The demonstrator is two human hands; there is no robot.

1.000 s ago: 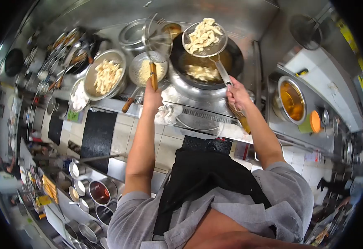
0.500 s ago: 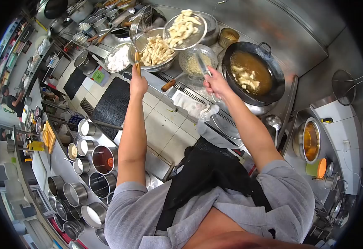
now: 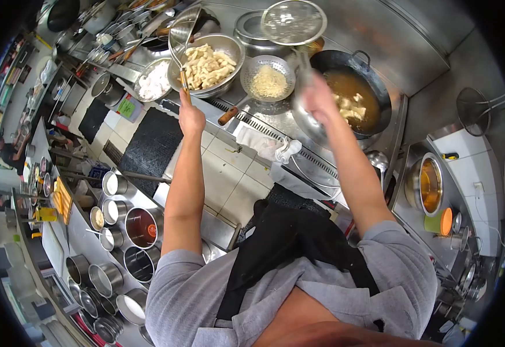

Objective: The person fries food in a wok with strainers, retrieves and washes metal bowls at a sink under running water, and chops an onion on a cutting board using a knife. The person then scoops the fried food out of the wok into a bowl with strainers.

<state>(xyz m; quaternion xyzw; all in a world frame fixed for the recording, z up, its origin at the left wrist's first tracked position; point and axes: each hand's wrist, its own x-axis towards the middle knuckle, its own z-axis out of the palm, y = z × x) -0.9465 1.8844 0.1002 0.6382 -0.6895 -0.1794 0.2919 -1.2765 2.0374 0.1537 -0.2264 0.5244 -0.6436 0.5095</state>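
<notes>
My left hand is closed round the wooden handle of a wire strainer, whose basket is above the far left rim of a metal bowl. Pale fried pieces fill that bowl. My right hand, blurred, grips a round mesh skimmer; the mesh carries no fried pieces and is raised beyond a black wok. Brown oil and some pale pieces are in the wok. Between bowl and wok lies a perforated ladle holding fine crumbs.
A white towel lies on the stove's front edge. Right of the wok are a ladle and a metal pot of amber liquid. Several pots, one with red liquid, stand on the left counter. A black mat covers some floor.
The fried pieces have left the mesh skimmer, and more lie in the bowl. My right hand has swung the skimmer right, toward the wok. The left strainer has shifted slightly left.
</notes>
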